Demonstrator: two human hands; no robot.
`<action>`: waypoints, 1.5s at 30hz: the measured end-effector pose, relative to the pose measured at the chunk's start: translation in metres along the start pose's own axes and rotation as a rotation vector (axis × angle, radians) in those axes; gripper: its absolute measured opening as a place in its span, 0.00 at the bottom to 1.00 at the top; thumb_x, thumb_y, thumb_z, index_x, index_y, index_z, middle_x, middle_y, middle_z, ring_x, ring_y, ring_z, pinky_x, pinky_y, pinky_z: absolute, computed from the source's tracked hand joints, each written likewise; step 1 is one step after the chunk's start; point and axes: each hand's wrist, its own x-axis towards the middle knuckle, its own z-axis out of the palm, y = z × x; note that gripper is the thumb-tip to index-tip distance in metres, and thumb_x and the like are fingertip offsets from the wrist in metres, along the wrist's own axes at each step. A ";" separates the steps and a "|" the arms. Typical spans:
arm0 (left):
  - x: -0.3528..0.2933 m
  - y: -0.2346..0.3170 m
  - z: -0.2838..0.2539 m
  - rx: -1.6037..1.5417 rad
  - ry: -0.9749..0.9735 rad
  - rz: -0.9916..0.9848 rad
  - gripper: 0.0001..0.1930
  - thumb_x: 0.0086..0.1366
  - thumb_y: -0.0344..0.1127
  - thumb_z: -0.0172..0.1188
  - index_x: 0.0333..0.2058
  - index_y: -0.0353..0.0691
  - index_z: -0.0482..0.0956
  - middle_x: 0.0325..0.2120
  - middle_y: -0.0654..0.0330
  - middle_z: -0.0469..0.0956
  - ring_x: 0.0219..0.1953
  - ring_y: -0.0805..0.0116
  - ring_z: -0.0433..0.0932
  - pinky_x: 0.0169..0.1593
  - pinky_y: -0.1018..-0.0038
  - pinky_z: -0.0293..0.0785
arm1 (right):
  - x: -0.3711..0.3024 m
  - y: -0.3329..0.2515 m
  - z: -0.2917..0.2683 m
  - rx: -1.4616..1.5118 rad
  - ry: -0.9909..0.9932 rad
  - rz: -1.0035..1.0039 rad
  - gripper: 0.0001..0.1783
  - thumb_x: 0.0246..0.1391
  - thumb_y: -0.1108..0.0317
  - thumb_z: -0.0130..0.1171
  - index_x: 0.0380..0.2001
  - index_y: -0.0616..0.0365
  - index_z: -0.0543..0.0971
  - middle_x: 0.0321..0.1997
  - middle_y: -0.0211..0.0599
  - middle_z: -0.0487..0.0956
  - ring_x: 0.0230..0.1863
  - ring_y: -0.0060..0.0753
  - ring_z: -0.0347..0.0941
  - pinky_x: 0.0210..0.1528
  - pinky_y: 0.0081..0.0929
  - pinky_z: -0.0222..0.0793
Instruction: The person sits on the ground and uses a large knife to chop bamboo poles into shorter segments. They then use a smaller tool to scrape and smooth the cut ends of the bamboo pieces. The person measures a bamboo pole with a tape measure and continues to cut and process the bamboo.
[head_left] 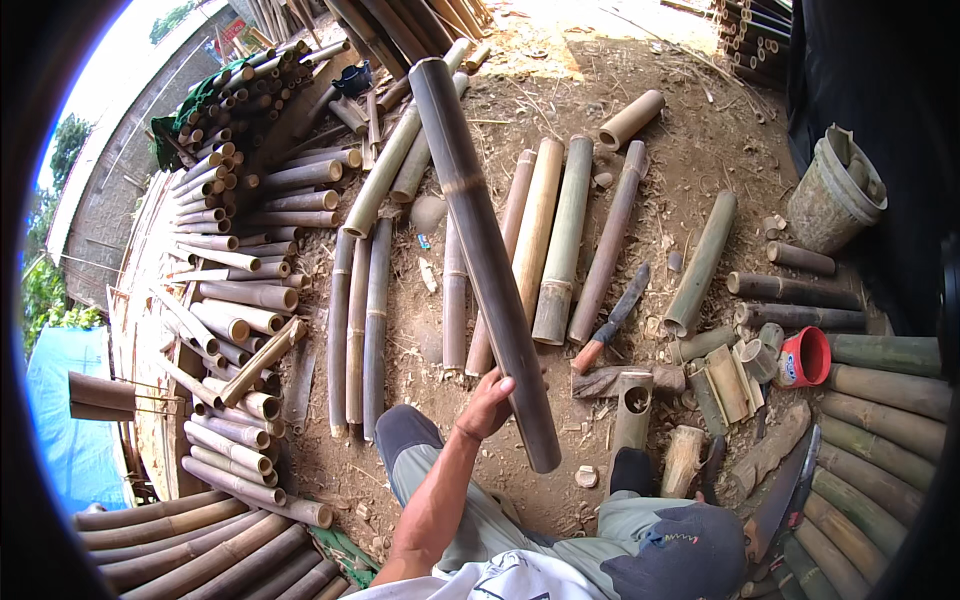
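Observation:
My left hand point(487, 405) is closed around the lower part of a long dark bamboo pole point(482, 235). The pole tilts up and leftward, with a pale ring at a node. Most of my fingers are hidden behind it. My right hand does not show. Beyond the pole, several cut bamboo lengths point(565, 240) lie side by side on the ground. To their right rests a large knife point(626, 305) with a dark blade and orange-brown handle, its handle end beside a short wooden block point(628, 381).
Bamboo stacks point(235, 300) line the left side, and more poles point(885, 440) lie at the right. A dirty bucket point(838, 195) holds bamboo pieces. Near my right knee are a red tub point(804, 357), an upright wood stump point(682, 460) and a saw point(780, 495).

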 end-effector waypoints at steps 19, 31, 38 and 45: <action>0.063 0.047 0.062 0.285 -0.199 0.404 0.32 0.61 0.50 0.67 0.56 0.36 0.68 0.43 0.59 0.77 0.42 0.67 0.80 0.46 0.68 0.77 | -0.090 0.065 0.007 0.180 -0.014 0.299 0.38 0.52 0.56 0.65 0.63 0.58 0.63 0.58 0.49 0.68 0.59 0.51 0.65 0.62 0.49 0.59; 0.058 0.108 0.206 0.503 -0.374 0.472 0.34 0.50 0.48 0.77 0.49 0.36 0.72 0.38 0.58 0.78 0.38 0.70 0.79 0.43 0.71 0.78 | -0.078 0.073 -0.047 0.231 0.049 0.273 0.40 0.52 0.55 0.66 0.63 0.58 0.63 0.58 0.48 0.69 0.58 0.49 0.67 0.61 0.49 0.62; 0.062 0.069 0.250 0.530 -0.487 0.662 0.40 0.44 0.44 0.78 0.53 0.33 0.70 0.44 0.51 0.79 0.48 0.62 0.79 0.53 0.67 0.74 | -0.082 0.066 -0.067 0.261 0.080 0.257 0.40 0.51 0.54 0.66 0.63 0.59 0.63 0.58 0.48 0.69 0.58 0.49 0.68 0.60 0.48 0.63; 0.042 0.040 0.251 0.580 -0.574 0.896 0.42 0.41 0.43 0.79 0.54 0.36 0.70 0.45 0.52 0.77 0.47 0.60 0.79 0.52 0.65 0.75 | -0.061 -0.012 -0.163 0.264 0.318 -0.037 0.41 0.51 0.53 0.66 0.63 0.59 0.63 0.58 0.48 0.70 0.57 0.48 0.69 0.60 0.48 0.64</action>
